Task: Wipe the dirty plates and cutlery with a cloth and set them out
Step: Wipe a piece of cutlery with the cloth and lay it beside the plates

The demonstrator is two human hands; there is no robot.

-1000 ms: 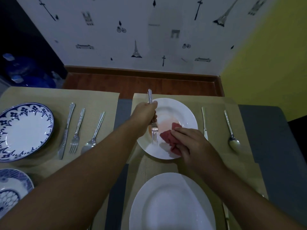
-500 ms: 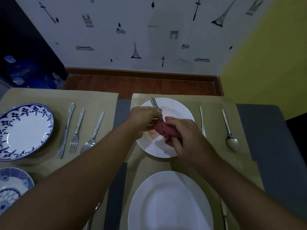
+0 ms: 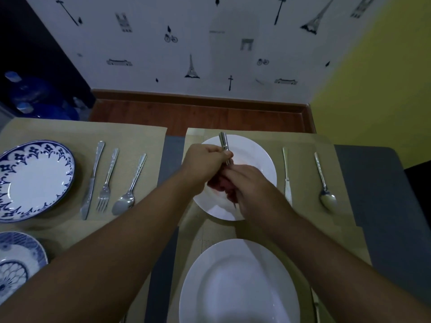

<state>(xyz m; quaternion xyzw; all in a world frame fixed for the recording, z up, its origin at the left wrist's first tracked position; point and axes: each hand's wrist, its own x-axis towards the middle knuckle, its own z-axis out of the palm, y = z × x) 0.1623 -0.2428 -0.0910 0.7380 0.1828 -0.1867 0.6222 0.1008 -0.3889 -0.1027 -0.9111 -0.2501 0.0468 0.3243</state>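
A dark grey table (image 3: 382,206) is carrying three tan woven placemats. One (image 3: 70,129) is lying on the left and another (image 3: 303,145) at the far right. A third (image 3: 338,243) is meeting the near edge of the far right mat. A grey strip of tabletop is showing between the left and right mats.

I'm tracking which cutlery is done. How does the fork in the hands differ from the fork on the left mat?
The held fork is above the far white plate, gripped by the left hand; the mat fork lies flat between a knife and a spoon. The held fork's tines are mostly wrapped in the red cloth held by the right hand; the mat fork's are bare. Both are silver, handles pointing away.
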